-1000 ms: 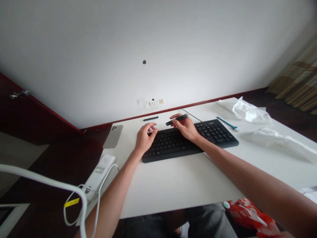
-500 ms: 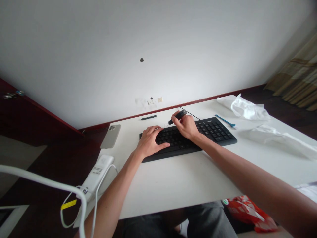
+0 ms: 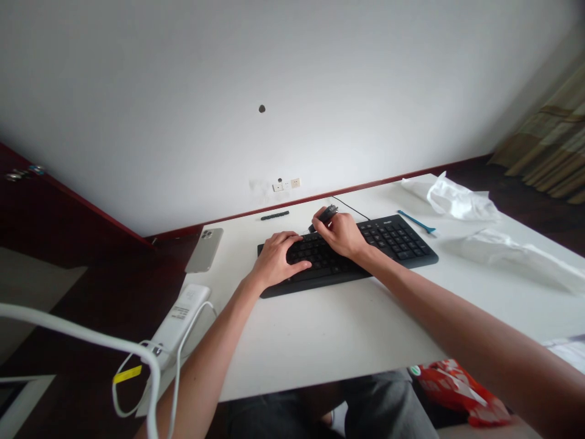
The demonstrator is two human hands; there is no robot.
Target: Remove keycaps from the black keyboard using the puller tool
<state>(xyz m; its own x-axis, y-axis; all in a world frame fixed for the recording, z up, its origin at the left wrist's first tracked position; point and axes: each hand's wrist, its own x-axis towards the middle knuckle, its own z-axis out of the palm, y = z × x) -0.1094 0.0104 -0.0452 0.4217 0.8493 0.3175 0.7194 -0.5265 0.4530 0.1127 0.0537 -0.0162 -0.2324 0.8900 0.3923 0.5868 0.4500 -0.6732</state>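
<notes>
Person at a white desk (image 3: 320, 341), both hands over a black keyboard (image 3: 393, 241). Left hand (image 3: 275, 259) sits on the left part of the keys, palm down, fingers slightly spread and curved, thumb stuck out toward the middle of the keyboard, nothing held. Right hand (image 3: 342, 235) is up near the keyboard's top edge, pinching a small black object (image 3: 326, 213) between thumb and fingers. The object sits just above the top row of keys, tilted, held clear of the desk as far as can be seen; too small and partly covered, so can't tell exactly what it is. A thin black cable (image 3: 351, 208) runs on the desk behind the keyboard, close to the object. A short dark strip (image 3: 275, 215) lies on the desk near the back edge, just beyond the keyboard. Phone (image 3: 204, 250) lies face down at the desk's left edge, left of the left hand, well apart from it. White power bank (image 3: 180, 320) sits at the near left corner with a white cable (image 3: 180, 372) and a yellow tag (image 3: 127, 374). On the right side are a blue plastic tool (image 3: 415, 221) and two crumpled white plastic sheets (image 3: 459, 201), well apart from the hands. Red snack bag (image 3: 459, 390) shows below the desk's front edge, by the grey trousers (image 3: 384, 408). Wall socket (image 3: 286, 184) is above the desk.
</notes>
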